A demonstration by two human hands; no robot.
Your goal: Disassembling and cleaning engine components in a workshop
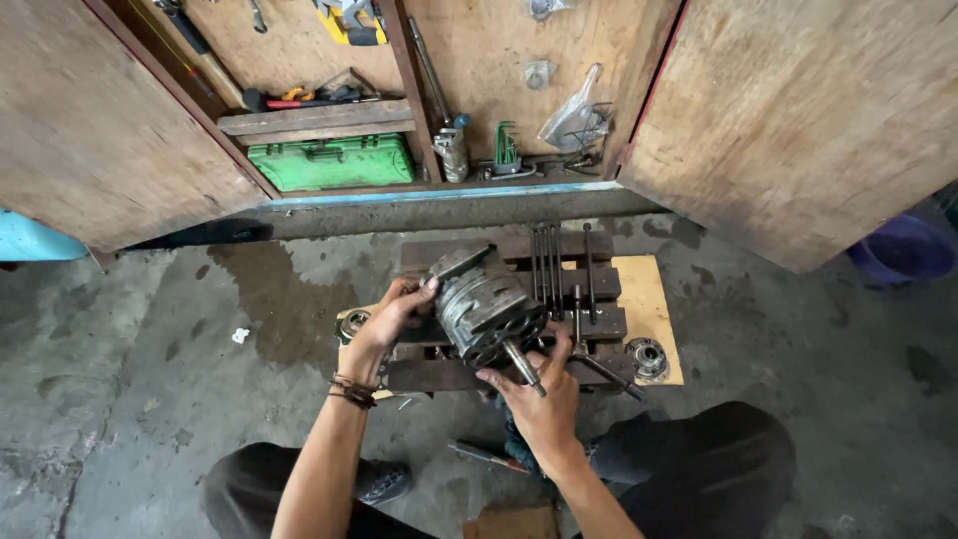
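Left hand [394, 317] and right hand [539, 394] grip motor [484, 304]

The motor [486, 304] is a grey, ribbed metal cylinder, grimy, tilted on a dark wooden pallet [499, 374] near the middle of the view. Its steel shaft [523, 366] sticks out toward 5 o'clock. A flat plate end faces 11 o'clock. The left hand [394, 314] grips its 9 o'clock side; the right hand [544, 394] cups the shaft end.
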